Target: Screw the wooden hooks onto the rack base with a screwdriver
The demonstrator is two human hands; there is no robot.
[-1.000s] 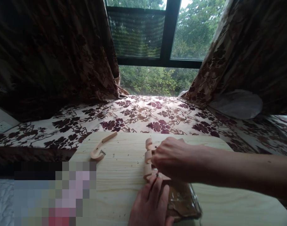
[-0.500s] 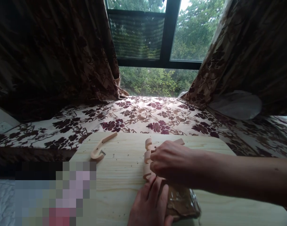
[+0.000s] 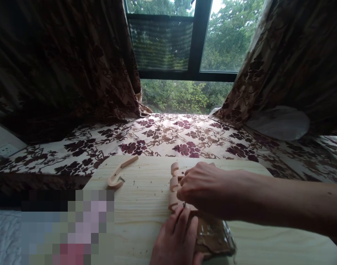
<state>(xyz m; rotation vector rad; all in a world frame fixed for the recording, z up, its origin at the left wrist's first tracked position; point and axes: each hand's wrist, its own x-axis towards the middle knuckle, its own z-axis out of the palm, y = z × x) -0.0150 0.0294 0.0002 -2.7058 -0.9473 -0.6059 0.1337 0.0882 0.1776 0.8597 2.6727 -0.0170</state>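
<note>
Three J-shaped wooden hooks (image 3: 173, 198) lie side by side on a pale wooden board, curved ends to the left. My right hand (image 3: 197, 187) is closed above their straight parts; whatever is in its fist is hidden. Below it, my left hand (image 3: 175, 235) holds the nearest hook steady, fingertips pressed on it beside a small dark screw-like piece (image 3: 184, 204). Its thumb rests by a brown package (image 3: 212, 239) wrapped in clear tape, under the hook's straight end. Another wooden hook (image 3: 117, 176) lies apart at the left, small dark screws in its curve.
Small dark bits (image 3: 154, 194) are scattered over the wooden board (image 3: 137, 221). A floral cloth (image 3: 162, 136) covers the ledge behind it, below a window with drawn-back curtains (image 3: 107, 55). A whitish plastic bag (image 3: 278, 123) sits at the right; a blurred patch hides the lower left.
My right hand has turned slightly at the wrist and shifted a little, baring more of the far hook's hole and the dark piece by my left fingertips. My left hand stays put.
</note>
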